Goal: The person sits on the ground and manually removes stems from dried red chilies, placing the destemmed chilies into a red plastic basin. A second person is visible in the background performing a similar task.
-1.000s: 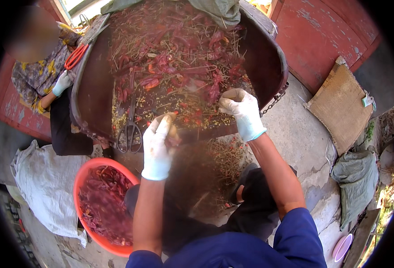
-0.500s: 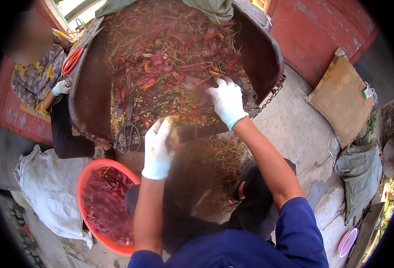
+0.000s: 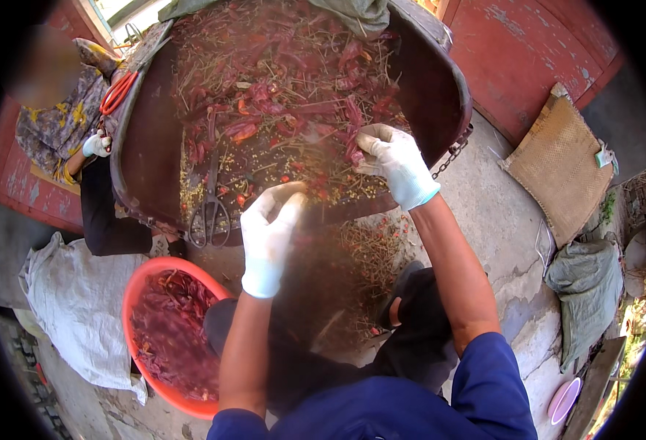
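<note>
Both my hands wear white gloves with pale blue cuffs. My right hand (image 3: 395, 163) is closed, its thumb and fingers pinching a dried red chili pepper (image 3: 353, 132) over the right part of a dark metal cart bed (image 3: 147, 139). My left hand (image 3: 270, 233) hovers at the cart's near edge, fingers curved and thumb apart, with nothing visible between them. Dried chili peppers (image 3: 264, 99), stems and pale seeds cover the bed. Dark iron scissors (image 3: 210, 218) lie over its near edge, left of my left hand.
An orange tub (image 3: 134, 345) of red chilies stands at my left knee, beside a white sack (image 3: 81, 315). At left sits a person with a gloved hand (image 3: 97, 144); orange-handled scissors (image 3: 119, 92) rest on the rim. A chain (image 3: 447, 158) hangs right; stems litter the floor.
My right hand has drawn back toward the right and turned, now pinching a chili. The left hand has shifted slightly right, and the brownish thing beside its fingers no longer shows.
</note>
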Tool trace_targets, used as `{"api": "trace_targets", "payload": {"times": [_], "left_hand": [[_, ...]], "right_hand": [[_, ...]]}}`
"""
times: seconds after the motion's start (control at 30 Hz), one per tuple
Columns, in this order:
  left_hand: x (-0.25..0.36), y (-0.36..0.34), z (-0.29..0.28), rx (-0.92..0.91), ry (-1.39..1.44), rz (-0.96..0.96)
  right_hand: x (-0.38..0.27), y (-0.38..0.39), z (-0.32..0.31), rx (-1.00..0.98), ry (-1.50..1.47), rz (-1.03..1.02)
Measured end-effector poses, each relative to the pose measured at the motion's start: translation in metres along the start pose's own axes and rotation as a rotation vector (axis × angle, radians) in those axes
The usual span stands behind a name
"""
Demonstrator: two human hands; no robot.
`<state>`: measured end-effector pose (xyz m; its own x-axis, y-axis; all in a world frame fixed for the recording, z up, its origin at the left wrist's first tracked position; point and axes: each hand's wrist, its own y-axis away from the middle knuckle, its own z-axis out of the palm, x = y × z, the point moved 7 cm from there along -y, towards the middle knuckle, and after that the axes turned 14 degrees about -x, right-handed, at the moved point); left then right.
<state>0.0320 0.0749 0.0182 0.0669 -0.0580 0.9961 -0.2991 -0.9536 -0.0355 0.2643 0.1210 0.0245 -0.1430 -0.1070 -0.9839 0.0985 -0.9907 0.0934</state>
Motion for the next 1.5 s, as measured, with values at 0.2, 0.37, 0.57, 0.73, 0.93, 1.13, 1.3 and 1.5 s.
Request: {"api": "trace_targets", "payload": {"times": [0.2, 0.37, 0.57, 0.73, 0.93, 1.13, 1.3, 1.5], "left_hand": [[0.024, 0.005, 0.021, 0.008, -0.536, 0.374], [0.017, 0.007, 0.032, -0.049, -0.74, 0.442], [0.028, 0.013, 0.042, -0.161, -0.817, 0.481], [0.026, 0.014, 0.04, -0.086, -0.769, 0.544], [0.008, 0.006, 0.028, -0.203, -0.261, 0.066], [-0.005, 0.01, 0.019, -0.261, 0.059, -0.237], [-0.007, 0.015, 0.02, -0.335, 0.024, -0.284], [-0.008, 0.018, 0.025, -0.413, -0.014, -0.283]], "right_hand": [[0.026, 0.019, 0.034, -0.183, -0.232, 0.165], [0.03, 0.032, 0.056, -0.271, -0.071, 0.164], [0.042, 0.04, 0.048, -0.306, -0.153, 0.255], [0.05, 0.045, 0.06, -0.262, -0.191, 0.3], [0.004, 0.048, 0.055, -0.335, 0.182, 0.039], [-0.013, 0.059, 0.058, -0.491, 0.273, -0.083], [-0.016, 0.066, 0.068, -0.374, 0.559, -0.295], [-0.013, 0.071, 0.068, -0.286, 0.668, -0.366]]}}
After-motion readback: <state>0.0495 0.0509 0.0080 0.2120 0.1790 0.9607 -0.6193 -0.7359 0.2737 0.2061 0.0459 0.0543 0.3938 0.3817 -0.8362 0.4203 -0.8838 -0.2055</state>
